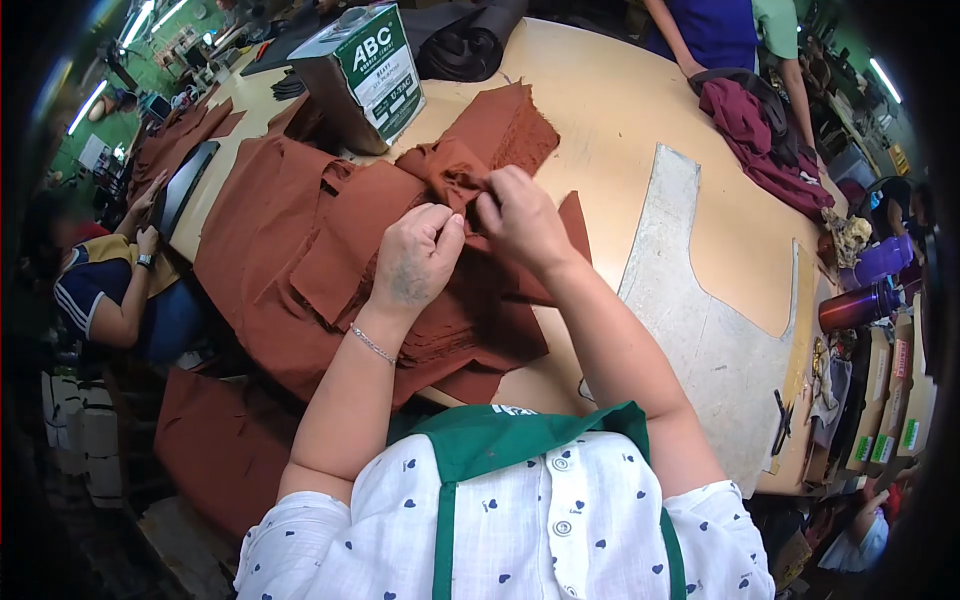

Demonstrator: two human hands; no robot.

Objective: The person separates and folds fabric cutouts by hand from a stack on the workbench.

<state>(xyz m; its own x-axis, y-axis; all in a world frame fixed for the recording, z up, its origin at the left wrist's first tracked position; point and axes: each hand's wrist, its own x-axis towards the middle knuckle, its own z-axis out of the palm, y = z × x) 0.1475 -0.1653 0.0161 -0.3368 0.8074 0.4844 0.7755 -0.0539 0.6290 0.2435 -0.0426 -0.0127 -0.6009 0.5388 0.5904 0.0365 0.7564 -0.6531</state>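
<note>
Rust-brown fabric [345, 240] lies in layered, cut pieces on the table in front of me. My left hand [415, 255] is closed on a bunched-up piece of it, thumb against the curled fingers. Close beside it, my right hand [520, 215] pinches the same crumpled fabric [455, 165] from the other side. A stack of cut layers with frayed edges sits under my wrists. Folds and fingers hide exactly where each fingertip grips.
A tall green-and-white ABC can [365, 80] stands behind the fabric, beside a dark roll [465, 40]. To the right lies a pale flat pattern piece [690, 330]. Maroon cloth [760, 140] and purple bottles [860, 305] are farther right. Other people stand at the left and far side.
</note>
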